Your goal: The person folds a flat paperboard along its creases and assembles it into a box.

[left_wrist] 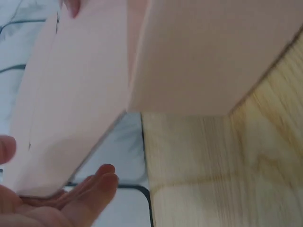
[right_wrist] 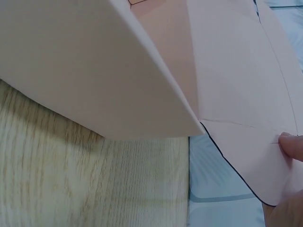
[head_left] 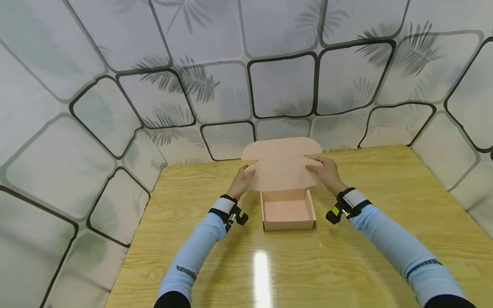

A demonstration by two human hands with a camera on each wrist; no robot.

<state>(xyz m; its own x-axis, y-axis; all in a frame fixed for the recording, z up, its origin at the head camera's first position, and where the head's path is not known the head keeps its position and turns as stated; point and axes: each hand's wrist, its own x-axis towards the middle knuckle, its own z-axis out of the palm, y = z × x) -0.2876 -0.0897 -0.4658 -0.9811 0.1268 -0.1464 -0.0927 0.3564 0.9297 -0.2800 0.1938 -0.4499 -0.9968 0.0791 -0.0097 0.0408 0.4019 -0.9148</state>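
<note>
A pinkish cardboard box (head_left: 289, 225) stands on the table with its lid (head_left: 283, 173) raised at the back and the front tuck flap (head_left: 281, 148) standing up above it. My left hand (head_left: 242, 182) holds the lid's left side flap, its thumb in front and fingers behind, as the left wrist view shows on the lid (left_wrist: 80, 90). At the other side my right hand (head_left: 327, 174) grips the right side flap (right_wrist: 246, 151), with the thumb (right_wrist: 291, 145) pressing its inner face. The right fingers behind the flap are mostly hidden. Nothing shows inside the box.
The wood-grain table (head_left: 215, 273) runs back to a patterned curtain (head_left: 283, 87), which hangs close behind the lid. More curtain (head_left: 57, 171) stands along the left side. A bright light reflection (head_left: 262, 273) lies on the tabletop in front of the box.
</note>
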